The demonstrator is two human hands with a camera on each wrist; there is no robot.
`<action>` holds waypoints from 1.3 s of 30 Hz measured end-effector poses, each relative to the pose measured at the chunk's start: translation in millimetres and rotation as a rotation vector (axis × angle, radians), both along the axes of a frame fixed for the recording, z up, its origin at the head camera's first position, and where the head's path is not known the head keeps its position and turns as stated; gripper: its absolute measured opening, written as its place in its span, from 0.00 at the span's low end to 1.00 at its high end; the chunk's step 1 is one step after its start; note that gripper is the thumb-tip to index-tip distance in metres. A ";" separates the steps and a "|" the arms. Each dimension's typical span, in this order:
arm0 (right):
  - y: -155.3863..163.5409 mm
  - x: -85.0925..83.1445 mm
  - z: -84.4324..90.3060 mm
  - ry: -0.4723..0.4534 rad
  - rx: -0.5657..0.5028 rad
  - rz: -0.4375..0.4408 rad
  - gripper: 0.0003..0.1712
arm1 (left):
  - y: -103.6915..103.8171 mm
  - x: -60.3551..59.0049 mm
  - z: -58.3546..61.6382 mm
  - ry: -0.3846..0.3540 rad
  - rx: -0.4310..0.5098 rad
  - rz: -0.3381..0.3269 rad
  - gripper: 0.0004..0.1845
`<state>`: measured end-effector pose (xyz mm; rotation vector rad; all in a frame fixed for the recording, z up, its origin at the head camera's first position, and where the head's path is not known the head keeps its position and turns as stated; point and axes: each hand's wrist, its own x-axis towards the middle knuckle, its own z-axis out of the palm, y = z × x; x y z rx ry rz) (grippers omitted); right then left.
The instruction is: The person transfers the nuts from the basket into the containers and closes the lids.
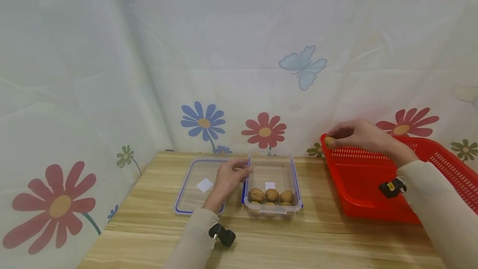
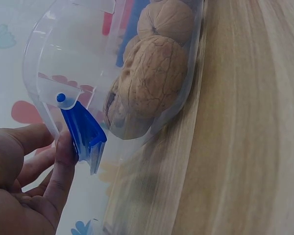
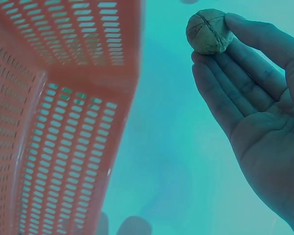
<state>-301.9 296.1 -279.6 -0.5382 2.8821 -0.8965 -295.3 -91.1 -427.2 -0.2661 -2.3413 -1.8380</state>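
Observation:
Between the thumb and fingertips of my right hand (image 1: 358, 138) is a walnut (image 1: 329, 142), raised over the left back corner of the red basket (image 1: 347, 206). The right wrist view shows this walnut (image 3: 208, 32) with its seam facing the camera. My left hand (image 1: 228, 177) pinches the left rim of a clear plastic box (image 1: 272, 209), close to a blue side latch (image 2: 85, 129) that hangs down. Several walnuts (image 1: 271, 195) lie in the near part of the box, stacked in layers, with a white label behind them.
A clear lid (image 1: 186, 209) with a blue seal lies on the wooden table (image 1: 149, 223), left of the box and partly under my left hand. A flower-printed curtain (image 1: 231, 74) hangs behind the table. The basket has slotted walls and stands at the right.

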 end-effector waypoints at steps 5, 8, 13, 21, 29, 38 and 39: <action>-12.8 6.0 5.1 0.036 -0.010 0.023 0.27 | 0.3 -0.6 0.0 -0.004 -0.003 0.003 0.19; -19.6 9.4 6.8 0.068 -0.011 0.043 0.25 | 0.5 -0.6 0.0 -0.007 0.000 0.004 0.19; -29.7 14.1 7.6 0.131 -0.017 0.075 0.23 | 0.5 0.1 0.6 -0.010 0.006 0.002 0.19; -46.4 19.1 4.6 0.155 -0.084 0.105 0.21 | 0.2 -0.6 -0.7 -0.006 0.012 -0.003 0.19; -66.3 25.0 -2.2 0.145 -0.192 0.166 0.21 | -0.3 0.2 -0.7 -0.003 0.011 -0.004 0.19; -87.9 25.7 -17.3 0.153 -0.244 0.224 0.20 | 0.1 -0.9 -0.9 0.000 0.013 -0.008 0.19; -90.6 25.6 -18.8 0.149 -0.246 0.229 0.20 | 0.1 -1.0 -0.9 -0.001 0.013 -0.009 0.19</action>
